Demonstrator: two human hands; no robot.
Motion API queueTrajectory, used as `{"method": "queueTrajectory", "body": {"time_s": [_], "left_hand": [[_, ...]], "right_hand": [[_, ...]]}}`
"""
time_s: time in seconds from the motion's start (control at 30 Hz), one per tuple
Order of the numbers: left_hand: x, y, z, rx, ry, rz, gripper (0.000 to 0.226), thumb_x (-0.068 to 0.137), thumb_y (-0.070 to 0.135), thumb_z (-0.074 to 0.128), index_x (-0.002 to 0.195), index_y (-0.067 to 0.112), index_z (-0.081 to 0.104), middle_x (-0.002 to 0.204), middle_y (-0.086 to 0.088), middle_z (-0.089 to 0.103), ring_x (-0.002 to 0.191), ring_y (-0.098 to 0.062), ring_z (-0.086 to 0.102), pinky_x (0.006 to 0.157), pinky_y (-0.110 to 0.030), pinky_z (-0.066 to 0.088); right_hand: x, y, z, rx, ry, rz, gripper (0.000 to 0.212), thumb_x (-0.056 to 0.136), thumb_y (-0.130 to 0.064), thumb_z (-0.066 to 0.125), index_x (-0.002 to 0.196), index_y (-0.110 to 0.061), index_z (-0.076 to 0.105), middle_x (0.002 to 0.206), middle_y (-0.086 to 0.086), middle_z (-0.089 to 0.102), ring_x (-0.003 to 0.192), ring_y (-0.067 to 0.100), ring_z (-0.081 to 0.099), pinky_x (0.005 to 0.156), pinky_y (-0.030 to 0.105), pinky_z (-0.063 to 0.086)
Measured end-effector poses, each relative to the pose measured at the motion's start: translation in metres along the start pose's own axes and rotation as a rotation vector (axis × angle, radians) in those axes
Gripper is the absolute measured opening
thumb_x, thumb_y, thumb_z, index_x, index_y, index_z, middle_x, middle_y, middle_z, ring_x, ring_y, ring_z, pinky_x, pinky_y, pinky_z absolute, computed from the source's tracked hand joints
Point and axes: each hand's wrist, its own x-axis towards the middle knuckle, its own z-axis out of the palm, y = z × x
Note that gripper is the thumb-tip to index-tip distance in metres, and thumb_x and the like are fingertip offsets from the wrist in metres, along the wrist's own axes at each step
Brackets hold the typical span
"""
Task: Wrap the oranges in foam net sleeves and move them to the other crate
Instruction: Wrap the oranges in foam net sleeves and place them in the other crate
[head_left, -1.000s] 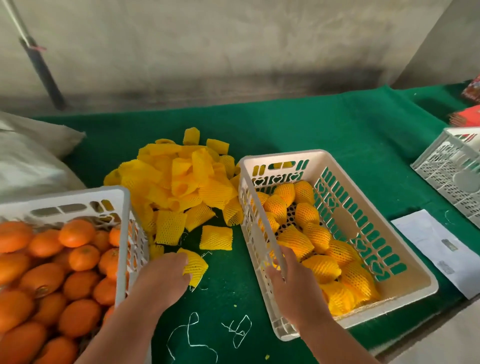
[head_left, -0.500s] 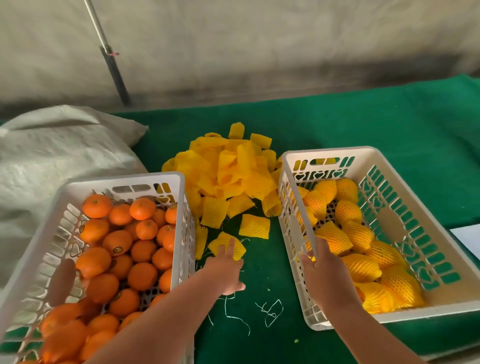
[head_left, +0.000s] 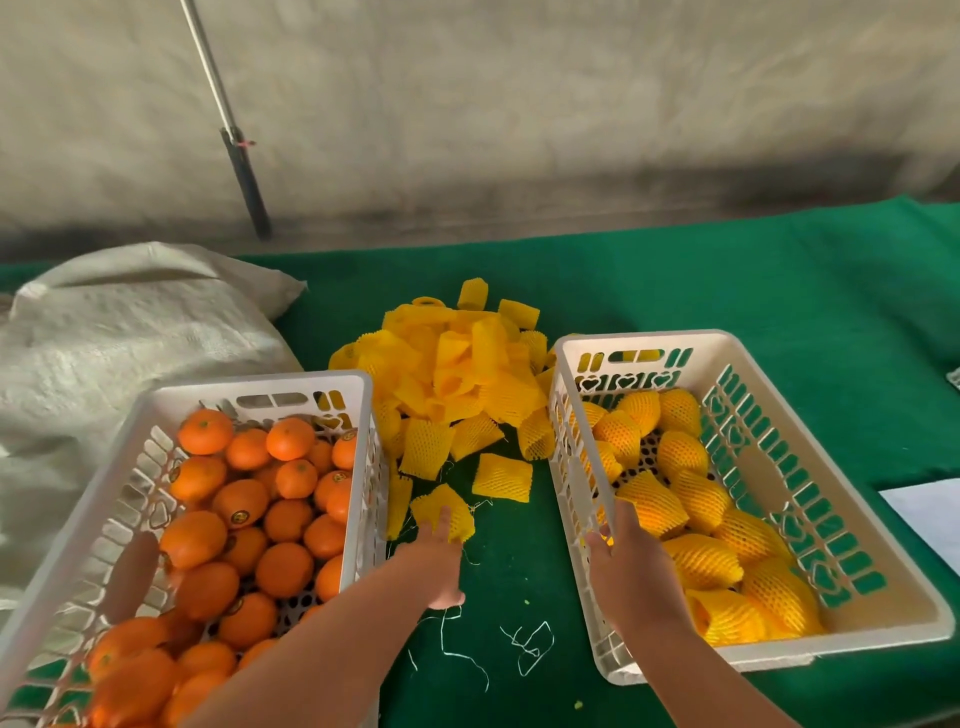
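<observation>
Looking down from the head camera, a green cloth-covered table is seen with two white crates. The left crate is filled with bare oranges; the right crate is partly filled with wrapped oranges. Between the crates a pile of yellow foam net sleeves is heaped. The left hand is stretched out with straight fingers laid on a loose sleeve at the pile's near edge. The right hand is curled over the near-left rim of the right crate, gripping it. A pale sack lies at the left, white paper at the right.
</observation>
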Motion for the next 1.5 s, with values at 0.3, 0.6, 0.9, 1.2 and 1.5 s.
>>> {"method": "queueTrajectory", "body": {"time_s": [0.3,0.6,0.9,1.2,1.5], "left_hand": [[-0.033,0.005,-0.029,-0.453,0.557,0.023,0.032,0.107,0.014,0.047,0.136,0.01,0.06,0.146,-0.003,0.052,0.125,-0.018,0.056,0.1,-0.029,0.047],[-0.14,0.017,-0.009,-0.69,0.769,-0.015,0.02,0.1,0.034,0.064,0.113,0.024,0.075,0.11,0.012,0.069,0.09,-0.003,0.06,0.081,-0.014,0.043],[-0.174,0.023,0.001,-0.664,0.73,0.031,0.026,0.096,0.016,0.067,0.116,0.032,0.069,0.117,0.011,0.068,0.089,0.0,0.057,0.075,-0.005,0.043],[-0.181,-0.004,0.004,-0.717,0.768,0.035,0.045,0.1,0.009,0.054,0.137,0.032,0.064,0.144,0.009,0.059,0.127,-0.007,0.056,0.089,-0.005,0.037],[-0.179,-0.011,0.001,-0.843,0.729,0.15,0.047,0.089,0.017,0.069,0.132,0.036,0.067,0.112,0.028,0.061,0.101,0.02,0.052,0.074,0.001,0.044]], "right_hand": [[-0.002,-0.006,-0.004,0.0,-0.014,0.03,0.028,0.107,-0.023,0.056,0.131,-0.018,0.042,0.123,0.016,0.068,0.097,0.033,0.07,0.047,0.02,0.038],[-0.032,-0.024,-0.023,-0.121,0.168,-0.188,0.056,0.103,-0.046,0.056,0.151,-0.023,0.04,0.155,0.0,0.041,0.144,0.025,0.038,0.116,0.052,0.038],[-0.116,-0.09,0.017,0.043,-0.072,-0.531,0.029,0.096,-0.057,0.057,0.118,-0.048,0.04,0.11,-0.025,0.054,0.087,0.002,0.067,0.07,0.022,0.057],[-0.089,-0.075,0.009,-0.273,-0.166,-0.658,0.043,0.096,-0.008,0.059,0.122,-0.04,0.068,0.141,-0.014,0.034,0.085,0.008,0.064,0.069,0.013,0.048],[-0.089,-0.108,0.02,-0.044,-0.085,-0.529,0.016,0.103,-0.037,0.058,0.105,-0.026,0.069,0.108,-0.013,0.053,0.091,0.006,0.057,0.075,0.015,0.046]]}}
